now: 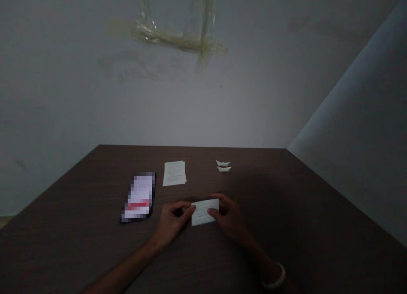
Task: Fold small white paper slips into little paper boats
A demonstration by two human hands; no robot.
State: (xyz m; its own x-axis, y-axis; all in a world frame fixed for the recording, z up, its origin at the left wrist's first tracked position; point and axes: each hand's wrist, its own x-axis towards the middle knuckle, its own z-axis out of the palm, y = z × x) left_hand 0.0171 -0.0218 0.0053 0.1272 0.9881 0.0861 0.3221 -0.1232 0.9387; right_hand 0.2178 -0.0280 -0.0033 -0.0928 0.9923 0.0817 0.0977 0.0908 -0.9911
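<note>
A small white folded sheet of paper (203, 212) lies on the dark brown table (286, 226) in front of me. My left hand (173, 224) has its fingers curled and pinches the paper's left edge. My right hand (228, 217) rests on the paper's right edge, fingers bent and pressing it down. A pale bracelet circles my right wrist.
A phone (139, 197) with a lit screen lies to the left of my hands. A stack of white sheets (174, 173) sits behind it. Two small folded paper boats (223, 166) rest farther back on the right. A grey wall with tape remains stands behind the table.
</note>
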